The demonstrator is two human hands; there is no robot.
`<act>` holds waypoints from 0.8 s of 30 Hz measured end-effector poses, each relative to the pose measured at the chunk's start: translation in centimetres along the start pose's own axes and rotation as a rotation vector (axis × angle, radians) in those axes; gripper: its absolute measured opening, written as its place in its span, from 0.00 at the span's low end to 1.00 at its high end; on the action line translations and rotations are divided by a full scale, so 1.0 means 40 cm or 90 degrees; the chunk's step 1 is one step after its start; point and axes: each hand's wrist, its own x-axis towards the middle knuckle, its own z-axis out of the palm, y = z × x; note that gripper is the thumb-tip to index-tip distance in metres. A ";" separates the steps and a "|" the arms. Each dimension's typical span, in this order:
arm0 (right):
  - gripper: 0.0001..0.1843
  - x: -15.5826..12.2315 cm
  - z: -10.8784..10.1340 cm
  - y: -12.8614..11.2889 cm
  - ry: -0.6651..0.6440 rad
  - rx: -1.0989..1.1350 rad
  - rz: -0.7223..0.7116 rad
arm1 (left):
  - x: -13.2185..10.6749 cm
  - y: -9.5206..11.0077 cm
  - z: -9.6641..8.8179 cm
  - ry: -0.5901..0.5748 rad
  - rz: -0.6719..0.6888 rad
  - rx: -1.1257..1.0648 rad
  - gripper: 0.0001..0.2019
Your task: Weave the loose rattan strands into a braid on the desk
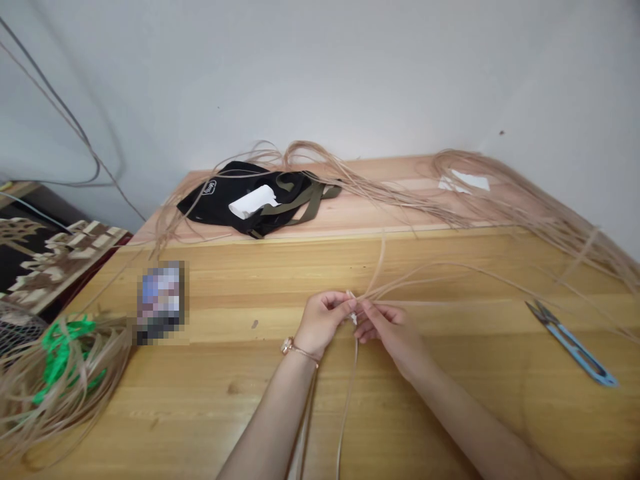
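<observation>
Thin tan strips (415, 272), like split cane or rattan, meet between my two hands over the wooden table. My left hand (325, 320) pinches them at the crossing, thumb and fingers pressed together; a bracelet circles that wrist. From the other side my right hand (387, 327) grips the strips close to the left fingertips. A small white piece (353, 315) shows between the fingers, too small to name. Some strips fan out to the upper right, and others hang down toward me past the left forearm. The fingers partly hide the crossing itself.
Blue thread snips (575, 347) lie at the right. A black bag (215, 193) with a white roll (253, 201) on it sits at the back, among loose strips (325, 157). A coil of strips with green ties (65, 353) and a pixelated object (161, 303) are at left.
</observation>
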 end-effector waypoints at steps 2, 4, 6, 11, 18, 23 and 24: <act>0.26 0.000 -0.018 -0.012 0.027 -0.160 0.001 | 0.004 -0.005 -0.001 0.010 -0.006 0.016 0.12; 0.26 -0.002 -0.035 -0.027 0.097 -0.346 -0.055 | 0.007 -0.010 -0.002 0.026 -0.017 0.024 0.13; 0.21 -0.004 -0.048 -0.040 0.157 -0.450 -0.144 | 0.009 -0.014 -0.003 0.033 -0.025 0.026 0.13; 0.17 0.004 -0.050 -0.053 0.105 -0.430 -0.265 | 0.009 -0.018 -0.004 0.016 -0.025 0.029 0.13; 0.13 0.009 -0.038 -0.057 0.059 -0.622 -0.410 | 0.005 -0.015 -0.004 0.003 -0.018 0.041 0.13; 0.13 0.008 -0.027 -0.054 0.119 -0.718 -0.461 | 0.005 -0.016 -0.002 0.007 -0.038 0.002 0.13; 0.13 0.009 -0.025 -0.057 0.106 -0.745 -0.450 | 0.005 -0.016 -0.003 0.008 -0.042 -0.004 0.13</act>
